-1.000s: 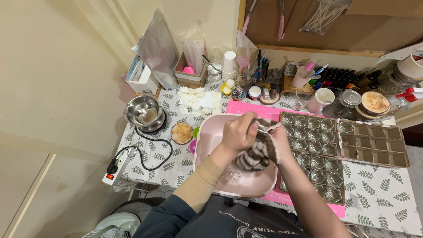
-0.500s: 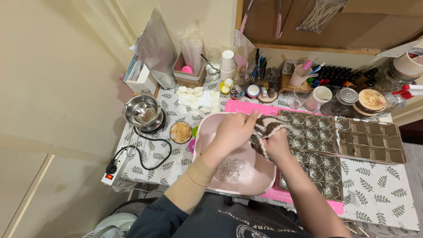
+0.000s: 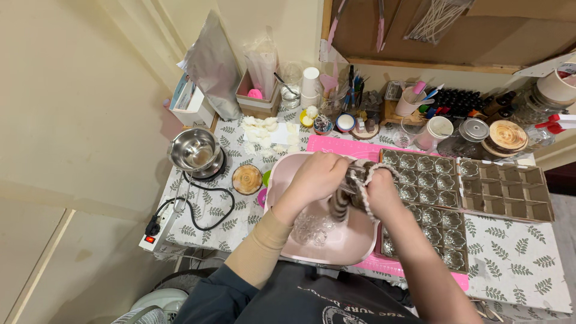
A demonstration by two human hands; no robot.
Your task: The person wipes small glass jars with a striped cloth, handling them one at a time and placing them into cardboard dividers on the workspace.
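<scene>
Left hand (image 3: 318,177): clenched around one end of a striped brown-and-white cloth (image 3: 343,201), held over the basin.
Right hand (image 3: 384,191): closed on the other end of the same cloth, with a pale twisted cord (image 3: 367,187) looped across its back.
Cloth: soft and bunched, wrung between the two hands, its lower end hanging down toward the basin floor.
Basin (image 3: 282,180): smooth pink plastic with rounded corners, set at the near edge of the table; small clear glassy pieces (image 3: 312,227) are seen on its bottom.
Tray (image 3: 429,180): a grid of round shiny cups, laid just right of the basin on a pink mat (image 3: 336,144).
Steel pot (image 3: 194,150): round and polished, placed on the left.
Table (image 3: 528,264): covered with a white leaf-patterned cloth.
</scene>
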